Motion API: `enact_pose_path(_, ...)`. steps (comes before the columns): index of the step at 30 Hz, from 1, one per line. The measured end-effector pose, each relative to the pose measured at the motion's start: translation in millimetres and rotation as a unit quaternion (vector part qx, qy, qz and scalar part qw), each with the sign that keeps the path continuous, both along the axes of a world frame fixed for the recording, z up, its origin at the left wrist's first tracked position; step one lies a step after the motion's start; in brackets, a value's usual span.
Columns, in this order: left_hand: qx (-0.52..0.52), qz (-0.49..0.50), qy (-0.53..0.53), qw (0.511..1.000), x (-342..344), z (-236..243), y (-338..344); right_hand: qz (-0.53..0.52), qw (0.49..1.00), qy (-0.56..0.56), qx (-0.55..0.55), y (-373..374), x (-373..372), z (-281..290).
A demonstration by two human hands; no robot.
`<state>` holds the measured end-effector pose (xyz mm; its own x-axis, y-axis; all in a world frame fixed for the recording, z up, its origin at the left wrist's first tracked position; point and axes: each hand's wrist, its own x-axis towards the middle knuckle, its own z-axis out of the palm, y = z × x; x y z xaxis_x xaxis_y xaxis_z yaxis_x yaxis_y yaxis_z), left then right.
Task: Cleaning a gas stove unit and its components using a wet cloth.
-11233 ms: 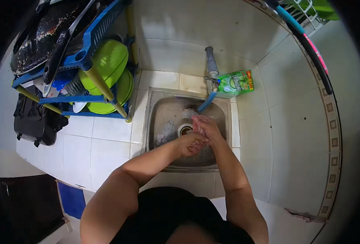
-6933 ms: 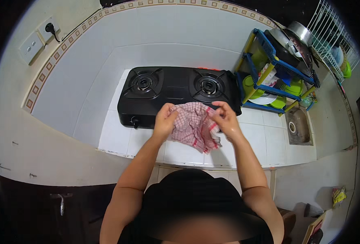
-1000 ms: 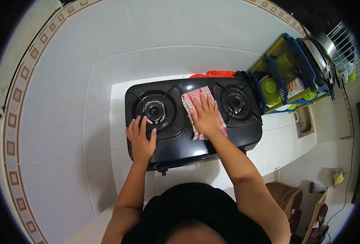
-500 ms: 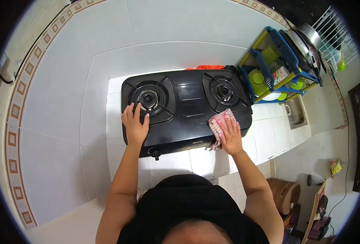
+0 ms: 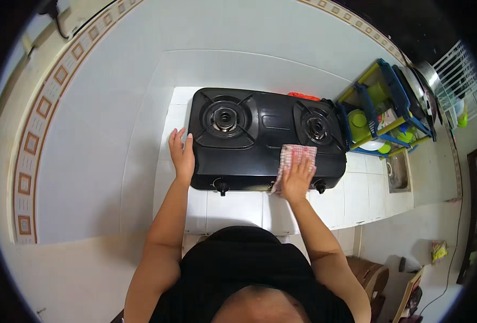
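Observation:
A black two-burner gas stove [image 5: 233, 162] stands on the white tiled counter. My right hand [image 5: 299, 176] presses a red-and-white checked cloth [image 5: 290, 156] onto its front top, right of the middle, with the fingers extended over it. One end of the cloth hangs over the front edge. At the stove's left side is my left hand [image 5: 182, 153], fingers apart and holding nothing, its thumb close to the stove's edge. The left burner [image 5: 225, 117] and right burner [image 5: 317, 127] carry no pots. Two black knobs show on the front, the left knob [image 5: 222, 187] and the right knob [image 5: 320, 187].
Right of the stove stands a blue-and-yellow dish rack [image 5: 366, 105] with green dishes and pans. Beyond it is a small sink [image 5: 398, 172]. Something orange [image 5: 304, 97] lies behind the stove. Tiled walls rise at the back and left.
My left hand has come off the stove's top to its left side. My right hand and the cloth have shifted left across the front, uncovering the right knob. The view has turned somewhat.

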<state>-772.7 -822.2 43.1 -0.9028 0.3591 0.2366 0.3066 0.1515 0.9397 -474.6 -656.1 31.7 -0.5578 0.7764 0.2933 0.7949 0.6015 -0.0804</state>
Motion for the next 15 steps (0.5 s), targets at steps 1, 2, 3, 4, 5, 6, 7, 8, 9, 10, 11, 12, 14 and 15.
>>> enact_pose_path(1,-0.006,0.006,-0.015,1.000,0.4,-7.1,-7.2,0.045,0.999,0.007,0.014,-10.9,-13.0,5.7)
enact_pose_path(2,-0.012,0.011,-0.031,0.999,1.2,-14.3,-14.5,0.087,0.996,-0.007,0.005,-20.7,-25.6,10.5)
enact_pose_path(3,0.047,0.008,-0.106,0.993,5.5,-19.2,-17.0,0.124,0.992,-0.022,-0.002,-28.1,-36.7,14.1)
enact_pose_path(4,0.058,-0.006,-0.129,0.990,7.5,-26.2,-22.7,0.165,0.986,-0.016,-0.009,-34.9,-48.6,15.3)
enact_pose_path(5,0.070,-0.019,-0.151,0.986,9.1,-33.0,-28.7,0.206,0.978,-0.011,-0.016,-41.5,-60.6,16.8)
enact_pose_path(6,0.072,-0.012,-0.152,0.986,11.7,-37.0,-33.6,0.242,0.970,-0.020,-0.019,-49.6,-72.2,22.5)
enact_pose_path(7,0.120,-0.021,-0.206,0.971,15.9,-38.0,-35.7,0.262,0.965,-0.017,-0.020,-54.6,-82.8,21.6)
enact_pose_path(8,0.168,-0.030,-0.258,0.951,19.1,-38.6,-36.8,0.256,0.967,-0.015,-0.013,-59.8,-90.0,21.6)
enact_pose_path(9,0.170,-0.024,-0.257,0.951,22.3,-34.2,-39.7,0.251,0.968,-0.014,-0.006,-63.8,-95.0,21.2)
enact_pose_path(10,0.182,-0.051,-0.282,0.941,25.2,-29.5,-42.9,0.257,0.966,-0.015,-0.006,-65.5,-96.8,21.1)
enact_pose_path(11,0.194,-0.078,-0.306,0.929,27.8,-24.7,-45.3,0.290,0.957,-0.016,-0.014,-67.5,-97.6,20.6)
enact_pose_path(12,0.197,-0.072,-0.305,0.929,29.9,-17.9,-45.7,0.322,0.946,-0.018,-0.021,-69.5,-98.4,21.5)
enact_pose_path(14,0.271,-0.082,-0.357,0.890,31.6,-7.7,-46.1,0.373,0.927,-0.033,-0.033,-79.6,-106.0,19.7)
enact_pose_path(15,0.245,-0.074,-0.341,0.905,24.8,-19.0,-54.0,0.400,0.916,-0.025,-0.032,-88.3,-115.6,20.9)
